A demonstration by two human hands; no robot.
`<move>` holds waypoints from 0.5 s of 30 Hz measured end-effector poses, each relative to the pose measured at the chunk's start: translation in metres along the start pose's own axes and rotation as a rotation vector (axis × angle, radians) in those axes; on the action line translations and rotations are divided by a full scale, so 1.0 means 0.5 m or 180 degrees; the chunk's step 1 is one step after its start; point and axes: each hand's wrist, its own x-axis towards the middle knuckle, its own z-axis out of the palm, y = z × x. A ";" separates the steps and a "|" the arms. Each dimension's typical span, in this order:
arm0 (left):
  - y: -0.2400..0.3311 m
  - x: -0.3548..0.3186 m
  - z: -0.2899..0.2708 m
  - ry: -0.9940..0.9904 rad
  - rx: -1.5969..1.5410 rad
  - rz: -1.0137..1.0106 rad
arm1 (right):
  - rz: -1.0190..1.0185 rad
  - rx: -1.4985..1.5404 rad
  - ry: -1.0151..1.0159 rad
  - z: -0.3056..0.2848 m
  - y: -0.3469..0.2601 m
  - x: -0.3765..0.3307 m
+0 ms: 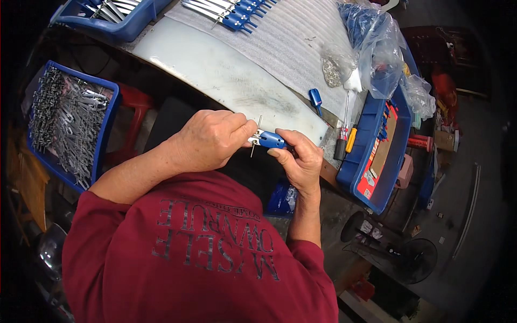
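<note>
My right hand point(302, 162) is closed, thumb and fingers pinching a blue plastic handle point(271, 140) over the near edge of the table. At the handle's left end is a shiny metal part, crossed by a thin metal pin point(253, 149) that sticks out on both sides. Closed around that metal end is my left hand point(215, 139); its fingers hide most of what they grip. A separate blue handle piece point(315, 98) lies on the table beyond my right hand. Farther off, several blue-handled pieces with long shiny metal blades point(231, 15) lie in a row.
A white board point(215, 70) and foam sheet point(291, 40) cover the table. Right: a screwdriver point(341, 141), yellow-handled tool point(351, 140), blue tray point(381, 196) and plastic bags point(377, 48). Left: a blue crate point(107, 126) of metal parts by a red stool point(134, 107); another blue bin point(126, 32) stands behind.
</note>
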 end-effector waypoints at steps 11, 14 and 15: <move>-0.003 0.001 -0.003 -0.0048 -0.0084 0.0065 | -0.0167 -0.0032 -0.0152 -0.012 0.003 0.007; -0.001 0.000 -0.003 -0.0016 0.0000 0.0046 | -0.0126 -0.0055 -0.0165 -0.010 0.000 0.008; -0.001 0.000 -0.002 -0.0014 -0.0002 0.0048 | -0.0093 -0.0050 -0.0112 -0.008 0.000 0.008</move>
